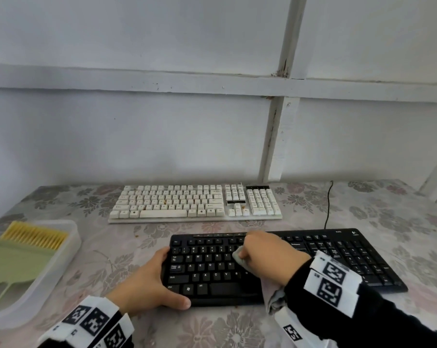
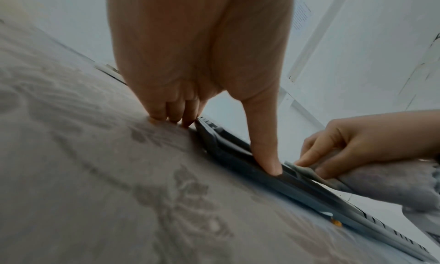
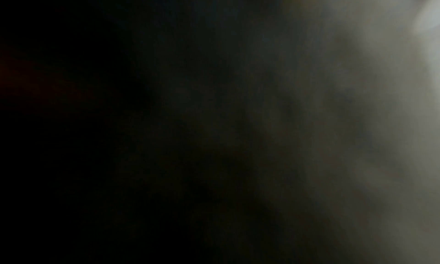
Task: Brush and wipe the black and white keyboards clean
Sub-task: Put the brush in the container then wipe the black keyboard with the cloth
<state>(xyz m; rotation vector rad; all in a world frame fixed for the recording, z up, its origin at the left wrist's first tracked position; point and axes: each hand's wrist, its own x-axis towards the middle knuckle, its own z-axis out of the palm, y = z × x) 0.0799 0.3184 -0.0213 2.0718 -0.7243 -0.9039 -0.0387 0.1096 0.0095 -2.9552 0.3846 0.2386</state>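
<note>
Black keyboard under right hand grip pinching grey cloth, left hand grip clasping its left end

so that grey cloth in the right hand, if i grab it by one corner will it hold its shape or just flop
Probably flop. The grey cloth is bunched under the right hand and its free end sags in folds off the front edge of the black keyboard, so it looks limp. It also seems light, since curled fingers alone hold it. It should drag rather than slide cleanly.
</note>
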